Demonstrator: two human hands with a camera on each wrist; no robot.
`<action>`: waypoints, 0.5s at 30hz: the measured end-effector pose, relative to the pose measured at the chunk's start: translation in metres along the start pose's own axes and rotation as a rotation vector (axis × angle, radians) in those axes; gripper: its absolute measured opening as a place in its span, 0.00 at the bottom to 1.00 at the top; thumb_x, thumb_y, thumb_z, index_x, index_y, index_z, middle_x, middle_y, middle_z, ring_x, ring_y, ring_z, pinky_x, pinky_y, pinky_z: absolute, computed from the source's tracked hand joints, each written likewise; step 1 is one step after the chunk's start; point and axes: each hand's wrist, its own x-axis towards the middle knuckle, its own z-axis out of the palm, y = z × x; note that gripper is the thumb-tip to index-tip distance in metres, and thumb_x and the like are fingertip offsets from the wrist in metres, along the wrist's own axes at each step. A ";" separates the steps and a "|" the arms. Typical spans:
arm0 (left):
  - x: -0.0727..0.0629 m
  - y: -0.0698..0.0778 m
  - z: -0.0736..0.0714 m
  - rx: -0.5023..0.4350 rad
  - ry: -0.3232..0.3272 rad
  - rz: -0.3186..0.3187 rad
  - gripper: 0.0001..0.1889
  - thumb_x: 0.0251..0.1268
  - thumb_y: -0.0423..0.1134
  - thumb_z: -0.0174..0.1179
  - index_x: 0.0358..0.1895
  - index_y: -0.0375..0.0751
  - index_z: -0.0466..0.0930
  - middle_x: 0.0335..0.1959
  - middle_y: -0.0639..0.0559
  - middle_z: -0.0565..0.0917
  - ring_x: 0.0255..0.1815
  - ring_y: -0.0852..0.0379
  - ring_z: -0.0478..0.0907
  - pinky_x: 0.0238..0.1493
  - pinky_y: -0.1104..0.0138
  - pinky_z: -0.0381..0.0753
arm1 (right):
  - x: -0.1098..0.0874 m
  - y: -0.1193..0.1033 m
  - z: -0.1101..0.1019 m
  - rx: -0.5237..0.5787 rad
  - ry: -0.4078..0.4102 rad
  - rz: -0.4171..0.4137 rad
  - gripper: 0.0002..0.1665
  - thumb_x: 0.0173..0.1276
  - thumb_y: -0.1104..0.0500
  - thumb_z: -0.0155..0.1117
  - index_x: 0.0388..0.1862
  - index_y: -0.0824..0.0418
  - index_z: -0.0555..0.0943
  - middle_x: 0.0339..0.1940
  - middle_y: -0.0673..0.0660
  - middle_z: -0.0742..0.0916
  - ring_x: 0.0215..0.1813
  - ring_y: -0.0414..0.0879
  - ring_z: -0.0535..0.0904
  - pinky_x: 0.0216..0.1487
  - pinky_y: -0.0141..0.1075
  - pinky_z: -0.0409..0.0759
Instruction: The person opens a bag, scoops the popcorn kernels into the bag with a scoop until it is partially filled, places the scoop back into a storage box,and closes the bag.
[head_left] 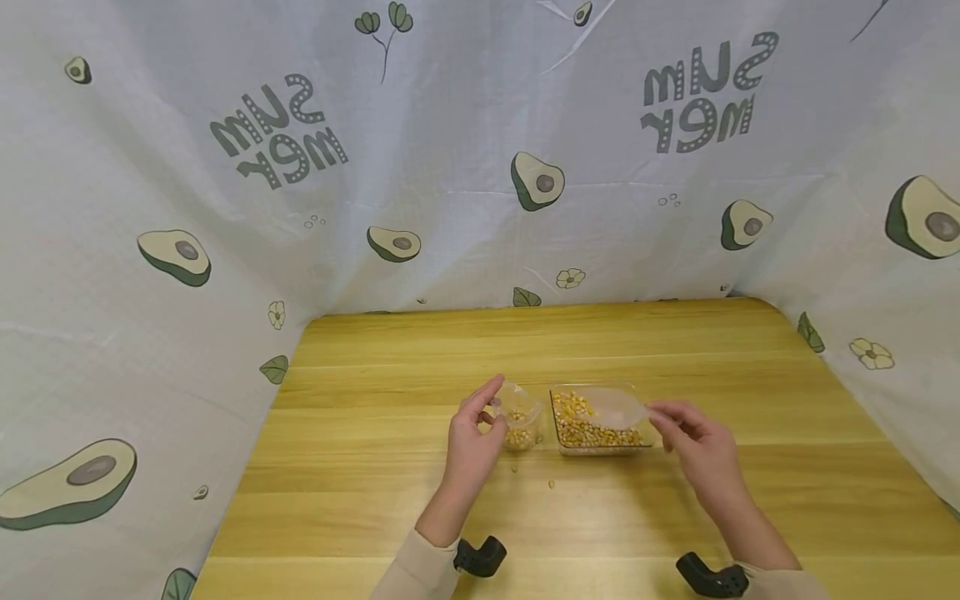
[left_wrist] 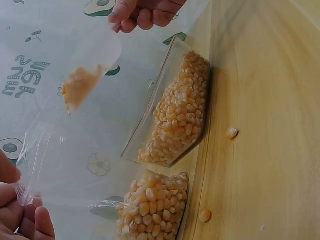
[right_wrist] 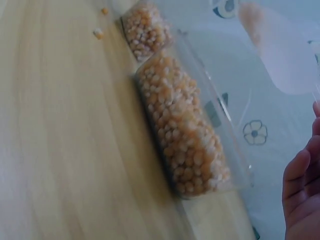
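My left hand (head_left: pixel 474 437) pinches the top edge of a clear plastic bag (left_wrist: pixel 75 167), holding its mouth up. Corn kernels (left_wrist: pixel 155 202) fill the bottom of this bag, which stands on the table. Just right of it is a clear rectangular container (head_left: pixel 604 451) with a heap of corn kernels (right_wrist: pixel 182 130) inside. My right hand (head_left: pixel 701 446) grips the handle end of a translucent white scoop (head_left: pixel 618 408). Above the container, the scoop points left toward the bag, and some kernels (left_wrist: pixel 81 87) lie in its front end.
Two loose kernels lie on the wooden table (head_left: pixel 360 483) in front of the bag and container, one (left_wrist: pixel 232 133) near the container and another (left_wrist: pixel 205 215) by the bag. A white curtain (head_left: pixel 450 125) printed with avocados hangs behind the table and along both sides.
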 end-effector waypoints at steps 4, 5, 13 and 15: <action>0.000 0.000 0.001 -0.002 -0.002 0.002 0.30 0.62 0.25 0.54 0.67 0.54 0.77 0.65 0.52 0.77 0.46 0.57 0.71 0.44 0.68 0.76 | 0.001 -0.009 0.002 0.014 -0.004 0.007 0.12 0.71 0.63 0.63 0.49 0.69 0.83 0.29 0.40 0.81 0.26 0.40 0.71 0.27 0.33 0.71; 0.000 0.000 0.001 -0.001 -0.002 0.009 0.30 0.62 0.24 0.54 0.67 0.53 0.77 0.66 0.52 0.77 0.47 0.57 0.71 0.45 0.68 0.76 | 0.001 -0.012 0.003 0.002 -0.004 0.010 0.12 0.71 0.62 0.63 0.49 0.68 0.84 0.29 0.40 0.81 0.26 0.40 0.72 0.26 0.34 0.70; 0.001 -0.001 0.003 0.001 0.003 0.040 0.30 0.62 0.23 0.54 0.66 0.50 0.78 0.68 0.52 0.76 0.49 0.55 0.71 0.47 0.70 0.75 | 0.003 -0.029 0.010 -0.065 -0.024 0.002 0.15 0.72 0.59 0.63 0.50 0.67 0.84 0.30 0.40 0.80 0.28 0.42 0.73 0.25 0.34 0.70; 0.001 -0.001 0.003 0.005 0.004 0.034 0.30 0.62 0.23 0.54 0.66 0.51 0.78 0.68 0.52 0.76 0.49 0.55 0.71 0.46 0.70 0.75 | 0.004 -0.031 0.011 -0.072 -0.033 0.003 0.15 0.71 0.58 0.64 0.51 0.66 0.84 0.30 0.39 0.80 0.28 0.42 0.73 0.27 0.33 0.71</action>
